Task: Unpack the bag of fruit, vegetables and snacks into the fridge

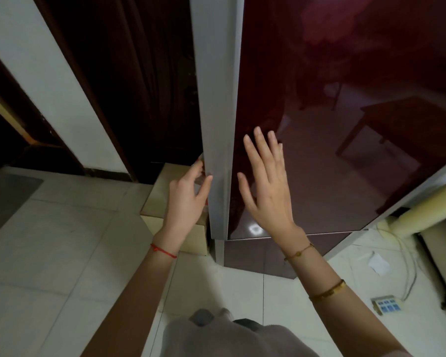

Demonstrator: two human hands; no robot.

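The fridge stands in front of me with a glossy dark red upper door point(345, 99) and a grey side edge point(216, 99). My left hand point(188, 197) grips that grey edge, thumb on its front and fingers curled behind it. Just in front of the red door, beside the edge, my right hand point(265, 181) is held flat with its fingers straight and spread. A second dark red door point(268, 256) sits below. No bag or food is in view.
A cardboard box point(165, 202) sits on the white tiled floor left of the fridge, against a dark wooden door point(129, 73). Right of the fridge lie cream rolls point(422, 210), a white cable and a power strip point(386, 304). A grey mat point(5, 199) lies at far left.
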